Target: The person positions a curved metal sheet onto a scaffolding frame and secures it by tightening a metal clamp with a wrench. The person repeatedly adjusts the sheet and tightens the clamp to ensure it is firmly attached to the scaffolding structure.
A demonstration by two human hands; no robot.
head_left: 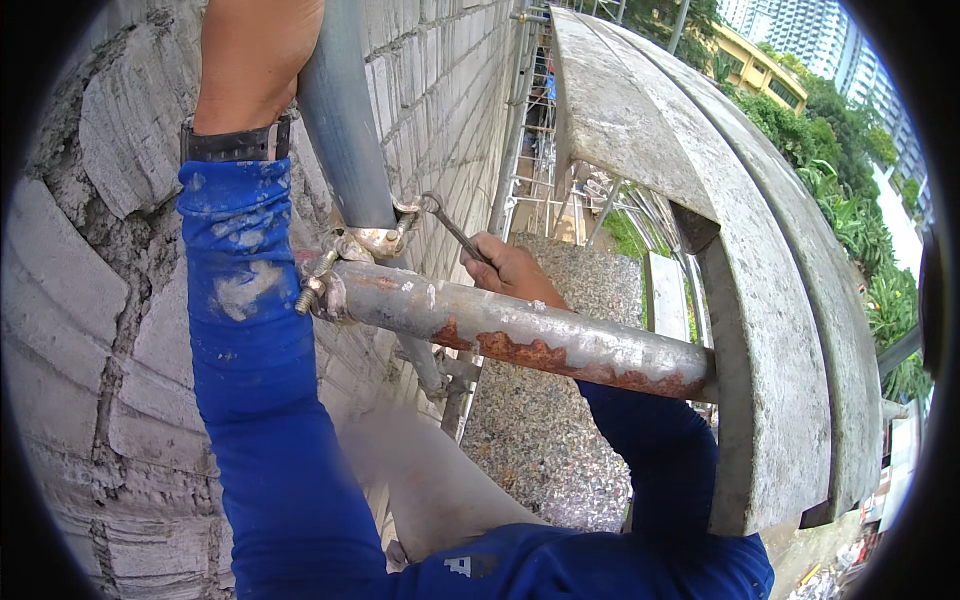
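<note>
My right hand [515, 268] is closed around a metal wrench [455, 228]. The wrench's far end meets the right side of a scaffold coupler [382, 240], where an upright grey pipe [345, 120] joins a rusty horizontal pipe [530, 330]. That horizontal pipe passes in front of my right forearm. High on the left, my left hand [258, 50] lies against the upright pipe; its fingers run out of the picture, so their grip is hidden. A threaded bolt [308, 290] with a nut sticks out on the coupler's left side.
A rough block wall [110, 330] stands close on my left and continues ahead. Long metal planks [780, 350] run along my right. Far below, between wall and planks, lies gravelly ground [545, 440]. More scaffold tubes [530, 120], trees [850, 190] and buildings [765, 70] appear beyond.
</note>
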